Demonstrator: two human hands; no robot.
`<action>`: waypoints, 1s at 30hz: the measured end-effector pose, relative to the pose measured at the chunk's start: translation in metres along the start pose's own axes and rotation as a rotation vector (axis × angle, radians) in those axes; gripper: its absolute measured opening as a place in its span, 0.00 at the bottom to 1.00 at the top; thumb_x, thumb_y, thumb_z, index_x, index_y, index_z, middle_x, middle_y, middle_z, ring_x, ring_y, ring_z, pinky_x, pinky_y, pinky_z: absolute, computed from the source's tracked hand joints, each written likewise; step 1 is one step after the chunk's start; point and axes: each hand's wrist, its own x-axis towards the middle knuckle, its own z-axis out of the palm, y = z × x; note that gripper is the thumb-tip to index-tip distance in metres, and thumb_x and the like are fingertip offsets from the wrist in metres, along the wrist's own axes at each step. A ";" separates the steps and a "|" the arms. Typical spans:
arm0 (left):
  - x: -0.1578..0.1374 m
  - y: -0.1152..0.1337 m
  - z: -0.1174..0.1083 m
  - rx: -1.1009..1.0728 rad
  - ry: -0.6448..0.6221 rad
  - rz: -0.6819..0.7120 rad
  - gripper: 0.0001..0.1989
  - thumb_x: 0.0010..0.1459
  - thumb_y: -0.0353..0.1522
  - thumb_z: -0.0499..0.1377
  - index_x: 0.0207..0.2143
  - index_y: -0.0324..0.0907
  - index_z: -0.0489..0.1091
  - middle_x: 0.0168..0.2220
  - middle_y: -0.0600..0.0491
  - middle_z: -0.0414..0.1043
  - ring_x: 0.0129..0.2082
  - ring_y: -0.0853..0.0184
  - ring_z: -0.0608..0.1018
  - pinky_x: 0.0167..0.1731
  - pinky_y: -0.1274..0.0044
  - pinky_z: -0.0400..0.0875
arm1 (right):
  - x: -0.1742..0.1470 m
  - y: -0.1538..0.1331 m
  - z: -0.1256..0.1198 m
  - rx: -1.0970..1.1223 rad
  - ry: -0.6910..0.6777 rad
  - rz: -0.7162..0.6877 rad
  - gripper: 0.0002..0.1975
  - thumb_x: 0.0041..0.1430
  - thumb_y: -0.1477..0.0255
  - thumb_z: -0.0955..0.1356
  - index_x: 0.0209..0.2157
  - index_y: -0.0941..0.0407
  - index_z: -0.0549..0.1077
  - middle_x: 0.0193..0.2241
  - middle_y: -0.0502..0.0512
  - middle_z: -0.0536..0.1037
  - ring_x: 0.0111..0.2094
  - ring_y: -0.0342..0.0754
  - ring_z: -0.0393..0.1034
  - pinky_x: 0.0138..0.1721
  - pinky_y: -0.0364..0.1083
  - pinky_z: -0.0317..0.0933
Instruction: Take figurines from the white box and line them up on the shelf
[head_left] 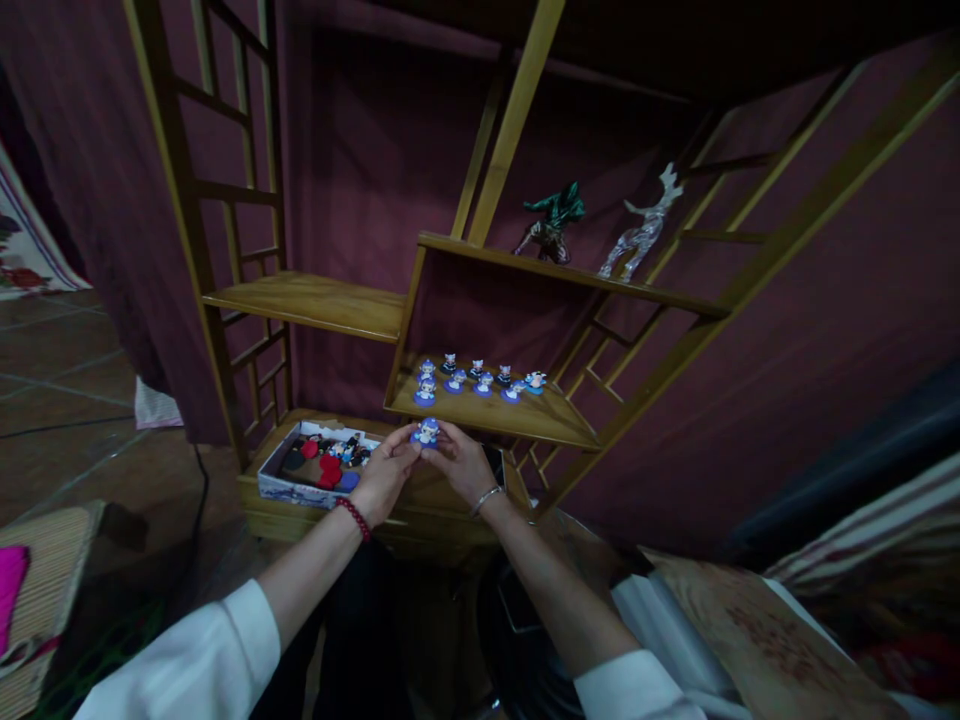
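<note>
1. White sleeves (202,650) lie nearest the camera, with bare forearms reaching forward from them.
2. The left hand (386,475), with a red bead bracelet (354,518) at its wrist, pinches one side of a small figurine (426,432).
3. The right hand (461,465), with a silver bracelet (487,500), grips the other side; the fingers of both are drawn close around it.
4. That figurine, purple and white on a purple base, is held upright in front of the low shelf (555,420).
5. On the shelf stand similar purple figures (484,384), with small dark ones (476,367) behind and a blue-based one (535,382) at the right end.
6. Below, left of the hands, an open box (300,493) holds red, black and blue pieces; its side bears printing too blurred to read.
7. Above stand a dark green statue (559,220) and a clear one (645,225).
8. At lower right, a brown board (787,640) carries reddish marks; whether they are writing cannot be told.
</note>
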 end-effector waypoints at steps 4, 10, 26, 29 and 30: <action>0.008 -0.004 0.006 0.085 -0.035 0.041 0.19 0.42 0.26 0.62 0.41 0.40 0.69 0.35 0.52 0.72 0.36 0.71 0.72 0.42 0.76 0.63 | 0.004 0.010 -0.009 0.060 0.025 0.019 0.22 0.43 0.71 0.70 0.43 0.55 0.67 0.40 0.55 0.74 0.41 0.48 0.69 0.45 0.50 0.63; 0.021 -0.012 0.012 0.238 -0.024 0.084 0.19 0.40 0.24 0.61 0.39 0.40 0.70 0.34 0.52 0.73 0.33 0.71 0.72 0.39 0.77 0.65 | 0.005 0.014 -0.019 0.080 0.064 0.023 0.21 0.42 0.71 0.70 0.41 0.55 0.67 0.40 0.55 0.73 0.41 0.49 0.69 0.46 0.50 0.63; 0.035 -0.023 0.032 0.243 0.016 0.086 0.15 0.38 0.21 0.61 0.33 0.38 0.72 0.29 0.53 0.74 0.30 0.71 0.73 0.37 0.76 0.66 | 0.008 0.015 -0.039 0.134 0.002 0.057 0.19 0.43 0.66 0.69 0.40 0.55 0.68 0.40 0.53 0.74 0.43 0.49 0.69 0.46 0.48 0.62; 0.039 -0.024 0.036 0.237 -0.005 0.081 0.14 0.41 0.21 0.60 0.34 0.37 0.71 0.30 0.52 0.74 0.31 0.71 0.73 0.37 0.76 0.67 | 0.011 0.017 -0.044 0.148 -0.004 0.071 0.20 0.43 0.67 0.69 0.40 0.55 0.67 0.41 0.53 0.74 0.43 0.49 0.68 0.46 0.48 0.63; 0.040 -0.025 0.038 0.236 -0.009 0.083 0.14 0.41 0.21 0.60 0.34 0.37 0.71 0.30 0.52 0.74 0.31 0.71 0.74 0.37 0.76 0.67 | 0.012 0.018 -0.046 0.156 -0.003 0.073 0.20 0.42 0.67 0.70 0.40 0.55 0.67 0.41 0.53 0.74 0.43 0.49 0.68 0.46 0.48 0.63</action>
